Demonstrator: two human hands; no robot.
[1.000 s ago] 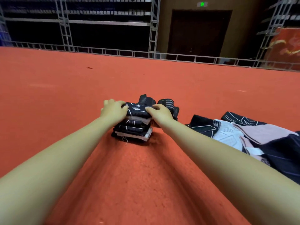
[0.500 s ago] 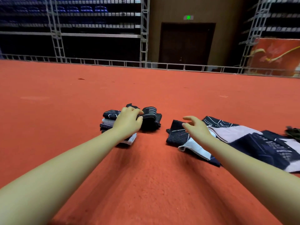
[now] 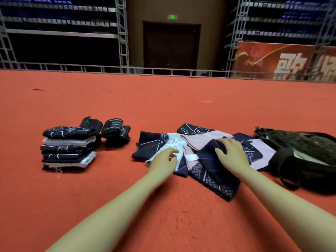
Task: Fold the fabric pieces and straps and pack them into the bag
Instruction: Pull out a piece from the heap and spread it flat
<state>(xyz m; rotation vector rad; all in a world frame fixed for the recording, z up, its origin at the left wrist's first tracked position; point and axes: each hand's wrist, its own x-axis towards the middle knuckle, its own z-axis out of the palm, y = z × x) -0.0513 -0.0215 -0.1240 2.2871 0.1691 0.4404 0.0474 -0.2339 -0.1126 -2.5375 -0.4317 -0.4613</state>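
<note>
A neat stack of folded navy and white fabric pieces (image 3: 68,148) stands on the red carpet at the left, with folded dark straps (image 3: 116,130) just to its right. A loose heap of navy, white and pink fabric pieces (image 3: 200,142) lies in the middle. My left hand (image 3: 164,161) rests on a white piece (image 3: 170,142) at the heap's near left, fingers relaxed. My right hand (image 3: 231,154) lies on a dark navy piece (image 3: 209,157), fingertips curled over its raised fold. A dark bag (image 3: 307,155) lies slumped at the right.
Red carpet (image 3: 163,106) stretches far ahead and to the left. A metal rail (image 3: 163,71) and scaffolding run along its far edge, with a dark door and a red banner (image 3: 283,62) behind.
My left hand has left the folded stack and moved right onto the loose heap. My right hand has moved further right onto the navy piece. The view has swung right, showing the bag.
</note>
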